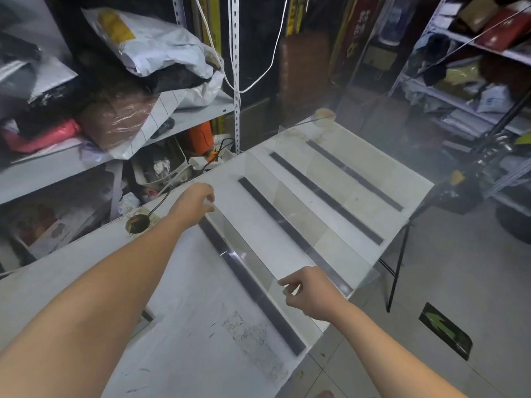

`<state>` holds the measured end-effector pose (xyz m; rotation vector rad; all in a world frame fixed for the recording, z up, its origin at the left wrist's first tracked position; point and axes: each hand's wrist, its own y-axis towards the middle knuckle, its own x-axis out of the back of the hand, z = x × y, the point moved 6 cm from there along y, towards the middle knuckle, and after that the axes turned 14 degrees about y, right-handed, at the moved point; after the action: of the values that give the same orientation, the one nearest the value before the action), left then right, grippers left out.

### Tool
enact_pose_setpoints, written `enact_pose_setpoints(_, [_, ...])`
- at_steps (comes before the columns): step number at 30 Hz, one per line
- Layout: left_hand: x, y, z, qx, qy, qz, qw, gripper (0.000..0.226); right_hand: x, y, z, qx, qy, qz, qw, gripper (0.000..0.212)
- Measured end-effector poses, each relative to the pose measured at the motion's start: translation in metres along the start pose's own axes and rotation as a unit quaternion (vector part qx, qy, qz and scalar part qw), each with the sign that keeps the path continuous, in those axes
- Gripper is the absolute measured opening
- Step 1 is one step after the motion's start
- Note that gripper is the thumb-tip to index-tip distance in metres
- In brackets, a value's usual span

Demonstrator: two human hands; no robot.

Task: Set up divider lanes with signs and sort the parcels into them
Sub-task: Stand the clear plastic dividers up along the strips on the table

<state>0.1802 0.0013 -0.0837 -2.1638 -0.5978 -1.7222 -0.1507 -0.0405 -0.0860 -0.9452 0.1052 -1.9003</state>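
Head view: the white table runs away from the person towards the far right, and four dark strips cross it side by side. Over the nearest strip a clear divider is held by both hands. It runs along the strip, with its lower edge close to the strip's far half; whether it is seated there cannot be told.

The left hand reaches to the divider's far end, near the table's far edge, with its fingers curled over the top corner. The right hand is at the near end, close to the table's near edge, with thumb and fingertips pinched together on the panel's corner.

The other strips lie further towards the table's right end, well apart from each other. Clear sheets seem to stand over them, though their outlines are faint and hazy.

A round cable hole with a black lead passing through it sits at the table's far edge, just left of the left forearm.

Parcels, in white, brown and pink wrapping, are heaped on a metal shelf beyond the table's far edge. A green arrow marks the floor off the table's near right corner.
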Motion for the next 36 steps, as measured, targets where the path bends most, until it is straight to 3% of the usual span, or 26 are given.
enact_pose_setpoints(10, [-0.004,0.005,0.003,-0.003,0.033,0.006,0.999,0.019,0.006,0.006,-0.001,-0.001,-0.005,0.0,1.0,0.036])
enact_pose_setpoints(18, [-0.003,0.001,-0.004,-0.017,0.078,0.032,0.996,0.04,0.007,0.008,0.002,0.0,-0.03,0.007,1.0,0.039])
enact_pose_setpoints(26, [0.016,-0.013,-0.007,-0.014,0.115,0.007,0.993,0.05,0.007,0.006,0.005,-0.003,-0.022,0.013,1.0,0.047])
enact_pose_setpoints(30, [0.028,-0.029,-0.011,0.024,0.15,0.0,0.988,0.049,0.01,0.004,0.007,0.005,-0.021,0.007,1.0,0.047])
enact_pose_setpoints(36, [0.046,-0.075,-0.013,0.15,0.111,-0.003,0.982,0.046,0.022,0.007,0.026,0.069,-0.088,-0.002,0.994,0.053])
